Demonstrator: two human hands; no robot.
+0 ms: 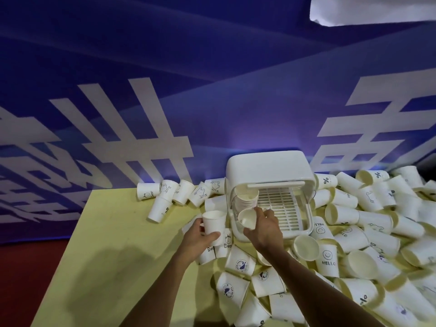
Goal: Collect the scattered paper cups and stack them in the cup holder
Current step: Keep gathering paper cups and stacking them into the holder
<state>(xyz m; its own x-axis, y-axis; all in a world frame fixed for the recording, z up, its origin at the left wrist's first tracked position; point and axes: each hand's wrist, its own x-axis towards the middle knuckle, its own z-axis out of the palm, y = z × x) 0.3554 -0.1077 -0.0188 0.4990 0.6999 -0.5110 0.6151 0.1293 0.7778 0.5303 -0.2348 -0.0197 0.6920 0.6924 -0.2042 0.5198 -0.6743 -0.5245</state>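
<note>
Right grip (264, 226) holds cup (247, 217) before holder (269, 171)

Cup holder (269, 171) sits on table (113, 232) at far edge, w/ wall banner (141, 114) right behind it. Stack of cups (245, 199) inside holder, left side; grille tray (280, 208) to its right. Row of loose cups (179, 192) lies left of holder along far edge. Big pile of cups (368, 227) fills table right of holder & in front of it. Left hand (198, 239) w/ a cup (213, 224) just left of holder; right hand (266, 225) w/ another cup (247, 218) at holder's front opening, below the stack.
</note>
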